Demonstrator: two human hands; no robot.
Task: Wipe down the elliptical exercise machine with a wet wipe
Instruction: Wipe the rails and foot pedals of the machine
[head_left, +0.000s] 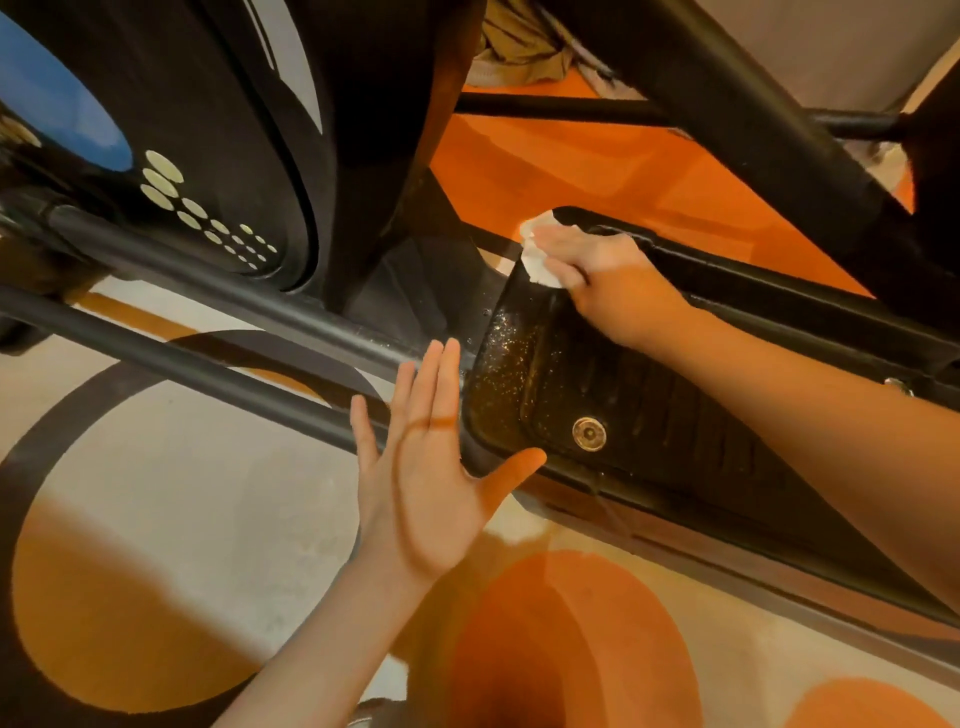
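The black elliptical machine fills the view, its ribbed foot pedal (649, 415) running from centre to right. The pedal's front lip is speckled with dust or droplets. My right hand (597, 275) holds a crumpled white wet wipe (537, 252) against the pedal's raised far front corner, fingers curled over it. My left hand (431, 478) hovers flat with straight fingers just in front of the pedal's near front edge, thumb tip close to or touching the rim. It holds nothing.
The flywheel housing (208, 156) with pale dots and a blue patch stands at upper left. Grey frame rails (208, 332) cross diagonally under my left hand. A carpet (156, 519) with orange circles lies below. Crumpled cloth (519, 47) sits behind the machine.
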